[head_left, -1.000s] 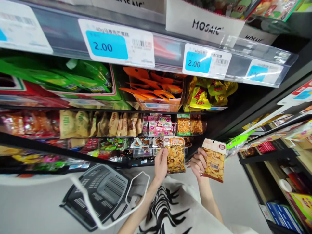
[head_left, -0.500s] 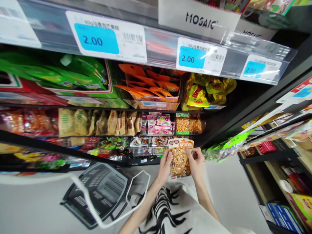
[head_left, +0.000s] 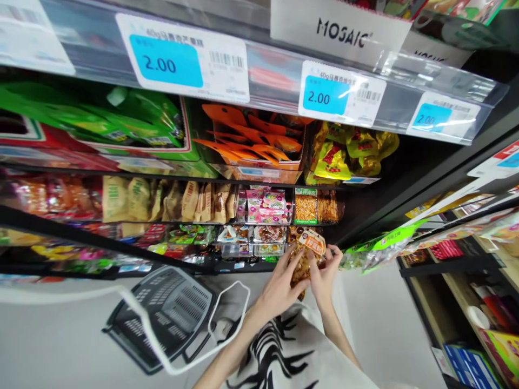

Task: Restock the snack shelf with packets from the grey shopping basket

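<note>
Both of my hands hold clear snack packets [head_left: 306,254] with an orange and white header, filled with golden-brown pieces, at the right end of a low shelf [head_left: 243,266]. My left hand [head_left: 279,286] grips them from the left and below, fingers wrapped. My right hand [head_left: 326,275] pinches them from the right. The packets tilt toward the shelf, and their lower part is hidden by my fingers.
A dark grey shopping basket [head_left: 170,313] with a white handle stands on the floor at the lower left. Shelves full of snack bags rise above, with blue 2.00 price tags [head_left: 166,54] overhead. Another rack [head_left: 458,259] stands at the right.
A second ago each hand held its own packet. The hands came together, stacking the packets, and have moved them forward and down toward the low shelf, now tilted.
</note>
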Demonstrator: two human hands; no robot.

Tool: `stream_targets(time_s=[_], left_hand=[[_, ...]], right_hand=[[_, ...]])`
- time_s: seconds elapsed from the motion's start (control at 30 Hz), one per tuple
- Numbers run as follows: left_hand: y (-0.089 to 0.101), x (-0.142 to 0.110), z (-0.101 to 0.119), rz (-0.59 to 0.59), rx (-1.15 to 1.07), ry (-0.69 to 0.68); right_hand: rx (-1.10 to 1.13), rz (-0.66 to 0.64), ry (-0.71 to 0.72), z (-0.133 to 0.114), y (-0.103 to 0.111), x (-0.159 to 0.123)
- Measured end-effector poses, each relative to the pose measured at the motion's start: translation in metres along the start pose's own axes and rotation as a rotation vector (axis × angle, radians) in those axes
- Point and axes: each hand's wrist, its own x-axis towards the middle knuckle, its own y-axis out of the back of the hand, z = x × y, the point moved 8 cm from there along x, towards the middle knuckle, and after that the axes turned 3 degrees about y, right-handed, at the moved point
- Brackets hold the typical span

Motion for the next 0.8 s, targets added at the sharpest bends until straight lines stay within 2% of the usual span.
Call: stream_targets(time_s=[0.07,0.1,0.2,0.27,0.33,0.4,0.47,0.53,0.63,0.7,0.8], left_hand=[[-0.007,-0.006,0.000,-0.151,0.012,-0.015],[-0.008,-0.008,-0.001,-0.187,-0.001,-0.016],[-0.005,-0.008,-0.009,-0.161,-0.203,-0.007],[-0.004,-0.005,-0.018,-0.113,-0.563,0.058],[-0.008,-0.003,-0.026,-0.091,-1.024,0.176],[-0.014,-0.002,-0.030,-0.067,-1.390,0.296],[-0.015,0.000,-0.029,-0.038,-1.579,0.389],[-0.012,0.001,-0.028,0.000,-1.652,0.445],[-0.008,0.003,-0.027,0.023,-1.640,0.443],[-0.008,0.002,-0.029,0.040,-1.542,0.425],[-0.011,-0.002,-0.038,0.122,-1.282,0.422]], right_hand=[[0.020,-0.051,0.000,-0.004,-0.007,-0.002],[0.043,-0.097,-0.013,-0.005,-0.012,-0.002],[0.176,-0.321,-0.077,-0.007,-0.031,-0.006],[0.329,-0.514,-0.140,-0.010,-0.046,-0.014],[0.475,-0.660,-0.192,-0.016,-0.054,-0.024],[0.552,-0.722,-0.191,-0.023,-0.056,-0.031],[0.552,-0.740,-0.150,-0.028,-0.054,-0.035],[0.516,-0.744,-0.100,-0.032,-0.050,-0.036],[0.381,-0.725,-0.029,-0.031,-0.042,-0.032],[0.171,-0.729,0.071,-0.029,-0.038,-0.030],[-0.235,-0.757,0.274,-0.023,-0.034,-0.034]])
